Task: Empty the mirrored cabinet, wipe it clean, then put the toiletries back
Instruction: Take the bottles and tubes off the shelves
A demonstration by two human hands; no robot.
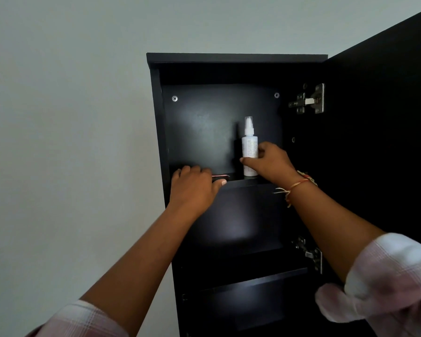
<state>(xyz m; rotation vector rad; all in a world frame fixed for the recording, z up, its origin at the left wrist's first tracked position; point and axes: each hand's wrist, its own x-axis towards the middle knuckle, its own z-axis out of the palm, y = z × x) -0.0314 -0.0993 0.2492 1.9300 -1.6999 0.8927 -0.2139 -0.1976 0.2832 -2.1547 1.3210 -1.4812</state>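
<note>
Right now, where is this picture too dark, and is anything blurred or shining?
Head view: the cabinet inside is very dark, so its lower shelves are hard to read; pale soft glare lies on the back panel; the white bottle throws a shadow to its left; the right sleeve is blurred.

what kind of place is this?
Likely a home bathroom, not certain: a black wall cabinet with its door swung open on a plain pale wall, and a white spray bottle on the upper shelf, gripped by the right hand.

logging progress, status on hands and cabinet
Right hand grips white spray bottle, upright on top shelf. Left hand over thin reddish item, grip unclear. Door swung open.
</note>
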